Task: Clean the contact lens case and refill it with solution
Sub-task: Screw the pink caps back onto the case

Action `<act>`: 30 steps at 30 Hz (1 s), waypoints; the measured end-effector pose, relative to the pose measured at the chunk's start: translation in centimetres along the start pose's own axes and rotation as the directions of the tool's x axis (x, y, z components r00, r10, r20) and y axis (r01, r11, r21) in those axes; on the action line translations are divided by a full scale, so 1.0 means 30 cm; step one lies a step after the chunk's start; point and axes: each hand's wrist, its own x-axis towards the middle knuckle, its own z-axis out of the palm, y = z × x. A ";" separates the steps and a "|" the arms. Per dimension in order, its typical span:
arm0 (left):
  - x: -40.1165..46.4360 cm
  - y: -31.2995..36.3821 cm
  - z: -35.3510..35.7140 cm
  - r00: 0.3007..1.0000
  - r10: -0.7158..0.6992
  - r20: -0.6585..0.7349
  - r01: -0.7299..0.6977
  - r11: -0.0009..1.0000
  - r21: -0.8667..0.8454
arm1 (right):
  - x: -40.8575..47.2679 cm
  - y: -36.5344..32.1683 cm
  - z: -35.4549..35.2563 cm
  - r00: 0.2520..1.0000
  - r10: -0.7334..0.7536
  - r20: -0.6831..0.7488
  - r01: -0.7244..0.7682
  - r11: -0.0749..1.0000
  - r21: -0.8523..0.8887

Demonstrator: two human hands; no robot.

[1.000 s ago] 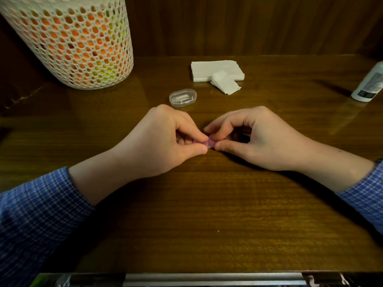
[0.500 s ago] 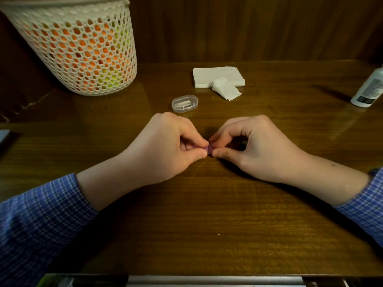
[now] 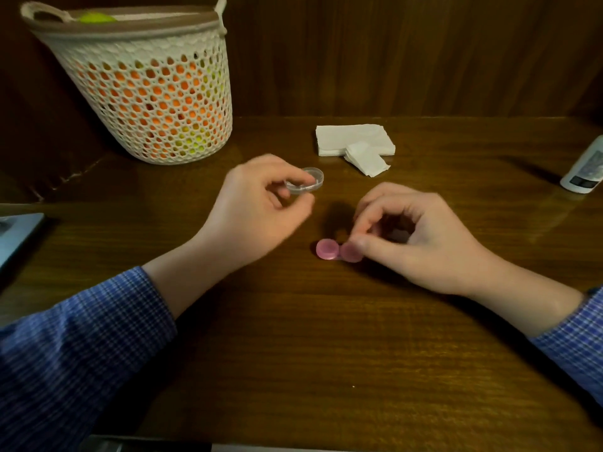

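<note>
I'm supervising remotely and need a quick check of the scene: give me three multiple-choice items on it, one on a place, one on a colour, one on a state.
1. Where does the solution bottle stand?
A. at the table's far right edge
B. inside the basket
C. on the tissues

2. What colour is the contact lens case?
A. blue
B. pink
C. black

3. What is the right hand doing?
A. lying flat and idle
B. lifting the bottle
C. pinching one end of the case

Answers: 1 A, the bottle is at the right border of the view; 2 B, both round caps show pink; 3 C, thumb and fingers close on the case's right cap.
</note>
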 end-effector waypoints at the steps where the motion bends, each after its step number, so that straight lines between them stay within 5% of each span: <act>1: 0.022 -0.018 0.000 0.997 -0.058 -0.041 0.061 0.996 0.069 | 0.021 0.009 -0.004 0.998 0.001 -0.055 -0.001 1.000 -0.004; 7: 0.120 -0.088 0.039 0.955 -0.289 0.061 0.271 0.941 0.202 | 0.242 0.091 -0.001 0.987 -0.023 -0.158 -0.022 0.960 -0.279; 13: 0.125 -0.106 0.053 0.976 -0.207 0.062 0.196 0.970 0.146 | 0.276 0.109 0.055 0.989 -0.149 0.014 0.143 0.908 -0.394; 30: 0.103 -0.097 0.034 0.974 -0.118 0.194 0.117 0.993 0.012 | 0.226 0.094 0.035 0.966 -0.256 0.041 0.255 0.911 -0.324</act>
